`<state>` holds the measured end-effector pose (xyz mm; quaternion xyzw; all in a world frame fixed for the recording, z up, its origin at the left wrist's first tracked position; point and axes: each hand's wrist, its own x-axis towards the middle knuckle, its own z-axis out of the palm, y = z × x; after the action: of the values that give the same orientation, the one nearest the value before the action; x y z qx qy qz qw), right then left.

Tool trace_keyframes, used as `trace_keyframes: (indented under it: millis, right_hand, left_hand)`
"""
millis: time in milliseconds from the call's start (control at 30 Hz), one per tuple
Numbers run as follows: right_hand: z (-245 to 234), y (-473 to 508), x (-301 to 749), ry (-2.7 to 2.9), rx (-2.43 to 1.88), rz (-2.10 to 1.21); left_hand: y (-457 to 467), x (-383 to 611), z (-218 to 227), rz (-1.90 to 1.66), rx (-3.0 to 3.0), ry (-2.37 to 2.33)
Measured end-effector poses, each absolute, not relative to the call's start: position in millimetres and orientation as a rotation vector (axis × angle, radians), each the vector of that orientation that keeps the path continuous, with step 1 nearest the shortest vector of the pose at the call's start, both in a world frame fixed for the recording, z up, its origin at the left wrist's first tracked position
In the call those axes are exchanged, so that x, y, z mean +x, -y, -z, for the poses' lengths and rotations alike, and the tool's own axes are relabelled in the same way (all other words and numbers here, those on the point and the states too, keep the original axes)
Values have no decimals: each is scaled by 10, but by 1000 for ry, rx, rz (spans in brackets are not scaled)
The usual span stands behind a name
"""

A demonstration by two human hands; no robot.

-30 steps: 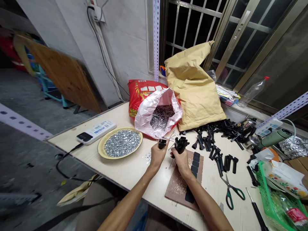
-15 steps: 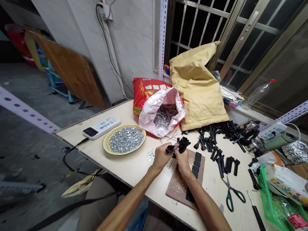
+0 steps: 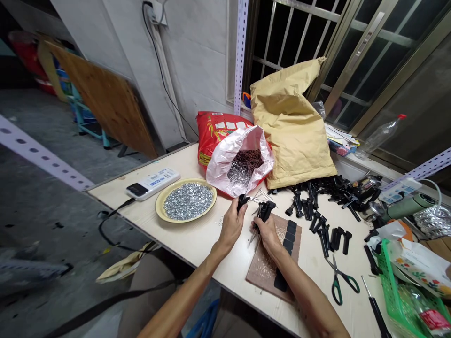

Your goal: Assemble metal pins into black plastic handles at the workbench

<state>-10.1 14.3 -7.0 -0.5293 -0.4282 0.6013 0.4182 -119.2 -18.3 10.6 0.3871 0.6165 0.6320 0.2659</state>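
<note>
My left hand (image 3: 230, 226) grips a small black plastic piece (image 3: 242, 202) between its fingers. My right hand (image 3: 267, 233) holds a bunch of black plastic pieces (image 3: 264, 211), with thin nails sticking out below them. The two hands are a short way apart, above a brown board (image 3: 266, 263) with black strips (image 3: 289, 237) on it. Loose nails (image 3: 260, 196) lie just beyond my hands, in front of a white-and-pink bag of dark nails (image 3: 243, 169). A plate of small silvery washers (image 3: 188, 202) is to the left of my left hand.
A loose heap of black plastic parts (image 3: 327, 197) spreads right of a kraft paper sack (image 3: 291, 131). Green-handled scissors (image 3: 340, 281) and a green basket (image 3: 391, 293) are at the right. A white power strip (image 3: 153, 183) lies near the table's left edge (image 3: 141, 162).
My left hand has moved away from my right hand, up and to the left, with its black piece. My head view has shifted slightly.
</note>
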Motion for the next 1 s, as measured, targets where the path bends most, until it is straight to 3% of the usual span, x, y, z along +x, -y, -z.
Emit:
trace_keyframes:
  millis: [333,633,867,1000]
  right_hand:
    - [-411,29,123,1143,-1297,-1292]
    - [-394,67,1301,1086,-1676,-1038]
    - [-477,95,1294,975,-1524,-1386]
    - [-568,-48,956,966,-1416,-1598]
  left_hand:
    - [243,-1200,-223,-2086,701,-1662]
    - [406,-1014,-232,-1823,990,-1566]
    - [264,-1009,-295,-1576,758,-1195]
    - [270,-997,-271,-1622,559,-1120]
